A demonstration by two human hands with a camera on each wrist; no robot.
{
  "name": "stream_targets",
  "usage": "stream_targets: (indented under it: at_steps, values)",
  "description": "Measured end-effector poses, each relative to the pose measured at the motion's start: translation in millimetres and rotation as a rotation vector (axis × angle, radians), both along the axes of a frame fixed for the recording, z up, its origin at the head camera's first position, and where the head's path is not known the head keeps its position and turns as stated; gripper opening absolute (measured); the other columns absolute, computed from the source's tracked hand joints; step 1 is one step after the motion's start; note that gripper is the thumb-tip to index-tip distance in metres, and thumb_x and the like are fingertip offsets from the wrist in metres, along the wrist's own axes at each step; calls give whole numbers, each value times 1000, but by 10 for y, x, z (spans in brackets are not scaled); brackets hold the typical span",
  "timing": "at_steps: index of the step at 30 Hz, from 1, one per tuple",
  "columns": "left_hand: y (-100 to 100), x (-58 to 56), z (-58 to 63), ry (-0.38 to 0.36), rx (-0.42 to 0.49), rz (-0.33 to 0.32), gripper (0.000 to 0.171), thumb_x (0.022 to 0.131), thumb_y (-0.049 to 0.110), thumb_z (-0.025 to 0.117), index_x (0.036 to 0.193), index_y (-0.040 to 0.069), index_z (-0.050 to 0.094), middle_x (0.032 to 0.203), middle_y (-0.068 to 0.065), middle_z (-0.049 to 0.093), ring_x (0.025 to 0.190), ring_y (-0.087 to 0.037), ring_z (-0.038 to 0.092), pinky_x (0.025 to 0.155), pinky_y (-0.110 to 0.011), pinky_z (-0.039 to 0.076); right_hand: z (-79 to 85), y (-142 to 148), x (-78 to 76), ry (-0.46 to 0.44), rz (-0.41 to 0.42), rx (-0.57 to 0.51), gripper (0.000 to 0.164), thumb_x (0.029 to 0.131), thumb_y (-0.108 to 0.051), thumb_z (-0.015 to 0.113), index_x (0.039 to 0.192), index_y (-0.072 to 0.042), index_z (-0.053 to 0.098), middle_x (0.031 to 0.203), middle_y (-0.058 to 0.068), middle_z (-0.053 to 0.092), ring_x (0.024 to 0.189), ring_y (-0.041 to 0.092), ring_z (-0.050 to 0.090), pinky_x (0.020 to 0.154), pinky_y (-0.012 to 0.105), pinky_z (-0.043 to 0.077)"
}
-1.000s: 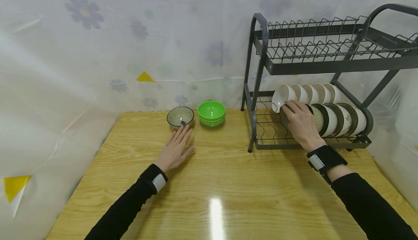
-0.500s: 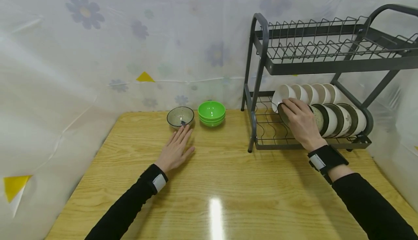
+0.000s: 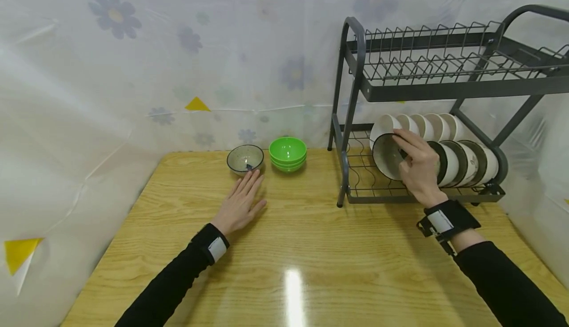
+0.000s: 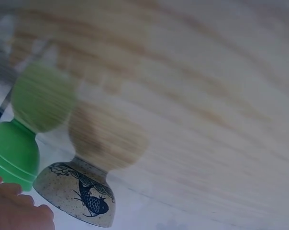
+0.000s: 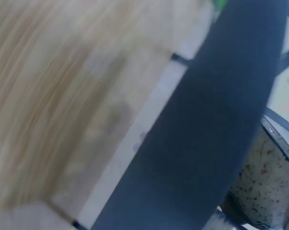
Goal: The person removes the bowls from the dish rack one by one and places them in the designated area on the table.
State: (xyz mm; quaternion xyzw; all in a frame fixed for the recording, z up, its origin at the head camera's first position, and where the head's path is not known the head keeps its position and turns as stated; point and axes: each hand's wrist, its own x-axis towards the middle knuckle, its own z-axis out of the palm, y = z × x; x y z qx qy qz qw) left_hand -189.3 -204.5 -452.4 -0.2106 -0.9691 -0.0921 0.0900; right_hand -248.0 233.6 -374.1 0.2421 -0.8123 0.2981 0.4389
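My right hand (image 3: 419, 166) pinches the rim of a dark-rimmed, speckled bowl (image 3: 385, 159), which stands on edge at the left end of the front row on the rack's lower tier. In the right wrist view this bowl (image 5: 266, 177) shows its speckled outside behind the rack's bar. My left hand (image 3: 237, 206) lies with fingers straight, fingertips right at a grey bowl (image 3: 243, 158) on the table. The left wrist view reveals a dark fish painted on this bowl (image 4: 70, 191). Just right of it are stacked green bowls (image 3: 288, 151).
A two-tier dark metal dish rack (image 3: 444, 90) stands at the right of the wooden table (image 3: 329, 267). On its lower tier, white bowls (image 3: 424, 127) line the back and dark-rimmed bowls (image 3: 451, 164) fill the front right. A patterned plastic sheet (image 3: 249, 60) hangs behind.
My right hand has tilted and drawn the speckled bowl slightly left and up, away from the bowls beside it, so more of its inside shows. The left hand stays nearly still.
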Motion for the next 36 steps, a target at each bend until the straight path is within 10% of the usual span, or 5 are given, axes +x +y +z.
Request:
stream_targets:
  at_steps: [4, 8, 13, 22, 36]
  values:
    - [17, 3, 4, -4, 1, 1, 67, 105, 39, 50, 159, 6, 27, 169, -14, 21, 157, -32, 19, 129, -52, 21, 30, -10, 30, -48, -1, -165, 54, 78, 23, 34, 113, 9, 73, 120, 26, 70, 52, 4, 33, 52, 14, 14]
    - [28, 4, 10, -7, 11, -2, 68, 105, 39, 50, 159, 6, 26, 169, -14, 21, 158, -31, 18, 129, -52, 20, 77, -24, 76, -112, 12, -297, 56, 78, 23, 34, 111, 6, 75, 117, 24, 72, 49, -8, 8, 47, 22, 8]
    - [33, 6, 17, -9, 8, -5, 68, 106, 40, 49, 160, 7, 24, 170, -12, 19, 158, -30, 15, 130, -50, 18, 144, -22, 148, -319, -2, -450, 61, 77, 23, 33, 115, 0, 75, 124, 15, 72, 87, -16, 59, 53, 16, 22]
    - [49, 3, 41, 45, 18, -44, 68, 105, 39, 50, 160, 6, 25, 169, -13, 20, 157, -33, 20, 128, -52, 22, 277, 29, 284, -719, 167, -800, 66, 76, 28, 34, 131, 5, 63, 110, -21, 70, 142, 11, 46, 69, 20, 27]
    - [137, 58, 235, 142, 62, -147, 69, 104, 35, 54, 159, 4, 27, 167, -16, 25, 156, -32, 23, 130, -48, 18, 350, 60, 443, -1165, 444, -871, 68, 84, 22, 53, 139, -17, 62, 145, -5, 46, 109, 5, 55, 76, 24, 62]
